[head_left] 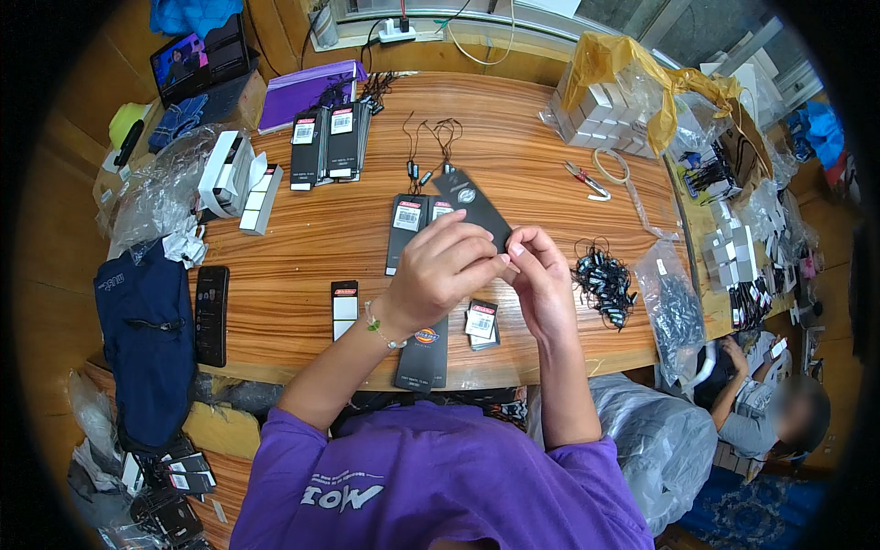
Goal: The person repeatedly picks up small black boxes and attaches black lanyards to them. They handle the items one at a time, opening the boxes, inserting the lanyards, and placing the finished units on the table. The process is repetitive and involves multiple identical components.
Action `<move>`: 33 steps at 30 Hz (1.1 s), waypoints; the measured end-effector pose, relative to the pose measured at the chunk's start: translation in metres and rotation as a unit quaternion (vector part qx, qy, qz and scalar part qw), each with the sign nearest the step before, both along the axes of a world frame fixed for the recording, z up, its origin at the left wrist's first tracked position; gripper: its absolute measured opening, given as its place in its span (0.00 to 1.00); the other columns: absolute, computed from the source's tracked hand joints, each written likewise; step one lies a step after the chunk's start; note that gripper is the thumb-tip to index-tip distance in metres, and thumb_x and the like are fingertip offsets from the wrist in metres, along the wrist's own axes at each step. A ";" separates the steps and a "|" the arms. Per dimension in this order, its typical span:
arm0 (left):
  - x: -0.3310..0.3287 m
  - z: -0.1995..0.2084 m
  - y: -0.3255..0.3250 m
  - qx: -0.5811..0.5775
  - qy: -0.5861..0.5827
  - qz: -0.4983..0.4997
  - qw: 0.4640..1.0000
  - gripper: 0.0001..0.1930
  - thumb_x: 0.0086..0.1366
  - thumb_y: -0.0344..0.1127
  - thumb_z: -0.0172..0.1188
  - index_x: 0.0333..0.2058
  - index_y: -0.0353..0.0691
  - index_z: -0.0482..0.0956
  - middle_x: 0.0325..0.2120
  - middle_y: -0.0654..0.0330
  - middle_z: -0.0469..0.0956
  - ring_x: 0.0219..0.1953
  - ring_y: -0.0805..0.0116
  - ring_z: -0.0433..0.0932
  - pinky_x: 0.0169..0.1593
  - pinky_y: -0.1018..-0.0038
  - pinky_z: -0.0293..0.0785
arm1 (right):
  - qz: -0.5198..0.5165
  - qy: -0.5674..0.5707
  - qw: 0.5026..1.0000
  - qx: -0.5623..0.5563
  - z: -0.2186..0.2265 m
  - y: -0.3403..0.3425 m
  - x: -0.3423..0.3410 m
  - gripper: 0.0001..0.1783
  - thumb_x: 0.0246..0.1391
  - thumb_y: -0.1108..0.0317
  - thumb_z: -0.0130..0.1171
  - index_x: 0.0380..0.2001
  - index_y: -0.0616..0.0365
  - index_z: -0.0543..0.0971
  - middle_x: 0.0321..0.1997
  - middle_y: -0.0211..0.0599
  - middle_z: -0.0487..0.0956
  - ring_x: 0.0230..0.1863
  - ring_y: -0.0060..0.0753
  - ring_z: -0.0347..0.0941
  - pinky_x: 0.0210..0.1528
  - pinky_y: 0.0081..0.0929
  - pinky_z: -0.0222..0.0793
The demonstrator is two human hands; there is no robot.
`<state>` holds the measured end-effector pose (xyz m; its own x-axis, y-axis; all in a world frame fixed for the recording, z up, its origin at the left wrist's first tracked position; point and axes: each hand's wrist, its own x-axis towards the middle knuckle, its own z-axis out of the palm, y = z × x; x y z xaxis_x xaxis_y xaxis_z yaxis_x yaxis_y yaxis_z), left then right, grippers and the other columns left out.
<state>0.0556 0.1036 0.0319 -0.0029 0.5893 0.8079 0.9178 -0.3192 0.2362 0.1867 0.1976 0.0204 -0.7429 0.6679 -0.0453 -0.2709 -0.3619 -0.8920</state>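
Observation:
A dark hang tag (477, 205) is tilted above the table, held at its lower edge between my two hands. My right hand (543, 280) pinches its lower right corner between thumb and finger. Curled over its lower left side, my left hand (445, 266) has its fingertips close to the right ones; the thumb's grip is partly hidden. Beneath lie black tags with white labels (406, 220) and looped black cords (417, 151). Near my left wrist are a long black tag (422, 367) and a smaller black-and-white tag (345, 307). Small labelled tags (481, 323) are stacked below my hands.
Tag bundles (328, 142) lie at the back left. A pile of black cords (605, 282), a bagged batch (672, 307) and red-handled pliers (587, 181) are on the right. A black phone (212, 316) lies left. White boxes (605, 115) stand far right. Another person (756, 403) sits at right.

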 end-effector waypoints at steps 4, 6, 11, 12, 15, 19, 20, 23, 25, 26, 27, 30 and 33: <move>0.004 -0.008 0.001 -0.046 -0.053 -0.009 0.997 0.06 0.46 0.27 0.60 0.26 0.41 0.80 0.25 0.62 0.75 0.31 0.66 0.77 0.35 0.74 0.74 | -0.144 0.029 0.988 0.038 0.004 0.007 -0.004 0.03 0.56 0.69 0.51 0.32 0.55 0.71 0.46 0.31 0.70 0.46 0.21 0.65 0.45 0.23 0.63; 0.002 -0.011 0.002 -0.095 -0.102 0.002 0.990 0.06 0.47 0.26 0.60 0.28 0.40 0.79 0.24 0.62 0.74 0.30 0.65 0.77 0.34 0.75 0.74 | -0.211 0.117 0.969 0.061 0.022 0.023 -0.004 0.04 0.58 0.67 0.49 0.32 0.55 0.70 0.39 0.33 0.72 0.43 0.25 0.66 0.47 0.28 0.62; -0.004 -0.018 0.006 -0.128 -0.253 -0.028 0.959 0.14 0.51 0.26 0.60 0.39 0.38 0.75 0.29 0.59 0.75 0.32 0.66 0.76 0.35 0.75 0.74 | -0.104 0.220 0.966 0.089 0.039 0.025 -0.012 0.06 0.59 0.66 0.47 0.34 0.56 0.66 0.28 0.36 0.71 0.31 0.30 0.69 0.40 0.29 0.67; -0.005 -0.015 0.002 -0.159 -0.309 -0.035 0.937 0.17 0.51 0.27 0.60 0.42 0.38 0.74 0.32 0.58 0.75 0.34 0.66 0.76 0.36 0.75 0.74 | -0.080 0.221 0.968 0.089 0.039 0.021 -0.018 0.06 0.59 0.66 0.47 0.34 0.56 0.66 0.27 0.36 0.71 0.30 0.30 0.69 0.39 0.30 0.67; -0.019 -0.006 -0.016 -0.191 -0.317 -0.013 0.929 0.22 0.52 0.30 0.62 0.47 0.39 0.70 0.38 0.57 0.73 0.40 0.65 0.74 0.43 0.74 0.71 | -0.086 0.186 0.973 0.107 0.042 0.015 -0.017 0.04 0.58 0.70 0.48 0.36 0.57 0.67 0.24 0.33 0.69 0.26 0.25 0.66 0.37 0.28 0.67; -0.074 -0.018 -0.068 -0.307 -0.265 0.047 0.913 0.25 0.50 0.35 0.65 0.47 0.38 0.71 0.41 0.56 0.72 0.48 0.61 0.69 0.54 0.68 0.62 | -0.093 0.166 0.973 0.131 0.043 0.019 -0.004 0.10 0.57 0.72 0.50 0.42 0.58 0.66 0.23 0.32 0.69 0.26 0.24 0.65 0.35 0.24 0.64; -0.086 -0.028 -0.083 -0.344 -0.255 0.057 0.902 0.25 0.49 0.36 0.65 0.47 0.38 0.71 0.42 0.56 0.71 0.49 0.61 0.68 0.55 0.68 0.61 | -0.098 0.155 0.974 0.135 0.042 0.020 -0.003 0.12 0.56 0.73 0.50 0.43 0.59 0.66 0.23 0.32 0.69 0.26 0.24 0.65 0.35 0.24 0.64; -0.103 -0.048 -0.118 -0.416 -0.272 0.071 0.865 0.29 0.44 0.39 0.68 0.46 0.38 0.72 0.45 0.57 0.69 0.51 0.60 0.65 0.57 0.68 0.59 | -0.111 0.130 0.975 0.138 0.033 0.027 0.000 0.14 0.56 0.73 0.50 0.45 0.59 0.64 0.24 0.32 0.69 0.27 0.24 0.65 0.36 0.23 0.63; -0.099 -0.055 -0.127 -0.432 -0.260 0.067 0.861 0.31 0.41 0.40 0.70 0.47 0.39 0.73 0.46 0.58 0.68 0.52 0.59 0.64 0.57 0.68 0.59 | -0.108 0.117 0.979 0.130 0.031 0.030 0.000 0.14 0.55 0.74 0.51 0.45 0.59 0.64 0.24 0.32 0.69 0.28 0.23 0.65 0.36 0.22 0.63; -0.097 -0.057 -0.131 -0.440 -0.254 0.065 0.859 0.32 0.39 0.40 0.71 0.47 0.39 0.73 0.47 0.58 0.68 0.52 0.59 0.64 0.57 0.68 0.59 | -0.107 0.110 0.980 0.126 0.029 0.031 0.000 0.14 0.55 0.74 0.51 0.45 0.59 0.64 0.24 0.32 0.70 0.28 0.23 0.65 0.36 0.22 0.63; -0.097 -0.060 -0.133 -0.434 -0.237 0.064 0.867 0.33 0.38 0.38 0.71 0.48 0.41 0.73 0.47 0.58 0.67 0.52 0.59 0.64 0.57 0.68 0.60 | -0.104 0.105 0.981 0.127 0.028 0.033 0.000 0.14 0.55 0.74 0.51 0.45 0.59 0.64 0.24 0.32 0.70 0.28 0.23 0.65 0.36 0.21 0.63; -0.095 -0.069 -0.138 -0.397 -0.261 0.058 0.878 0.32 0.40 0.35 0.70 0.48 0.41 0.73 0.46 0.59 0.67 0.51 0.59 0.64 0.57 0.67 0.60 | -0.100 0.091 0.982 0.129 0.026 0.038 0.001 0.14 0.55 0.74 0.51 0.45 0.59 0.64 0.24 0.32 0.70 0.28 0.23 0.65 0.36 0.20 0.63; -0.083 -0.061 -0.137 -0.328 -0.238 0.094 0.909 0.28 0.44 0.30 0.67 0.47 0.41 0.73 0.45 0.59 0.68 0.49 0.63 0.67 0.52 0.71 0.66 | -0.102 0.070 0.982 0.139 0.022 0.043 0.000 0.14 0.55 0.75 0.50 0.45 0.59 0.64 0.25 0.31 0.70 0.29 0.22 0.65 0.35 0.18 0.62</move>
<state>-0.0277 -0.0338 -0.0296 -0.4098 0.8975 0.1632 0.6859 0.1853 0.7037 0.1871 0.2402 0.0422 -0.5778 0.7756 0.2541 -0.4402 -0.0339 -0.8973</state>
